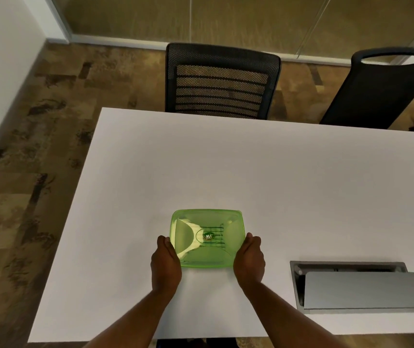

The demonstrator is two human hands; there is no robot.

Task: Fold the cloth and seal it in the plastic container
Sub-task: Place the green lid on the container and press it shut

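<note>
Two hands flank the green container [207, 238] on the white bench [251, 177]. The left hand [165, 262] cups its left wall and the right hand [249, 259] its right wall; each grip curls round an edge, thumbs riding on the rim of the lid [188, 219], fingers hidden below. The symmetric hold likely serves to press the lid home or steady the box while the seal is checked. The lid sits on, and a pale striped cloth [195, 238] shows dimly through it, so the task appears near its end. The container lies flat between the grips, lid upward, its slightly longer axis running from one grip to the other. Right of the right grip, well apart, a cable hatch [358, 290] stands open. Beyond the bench's far edge stand two chairs [222, 84].
</note>
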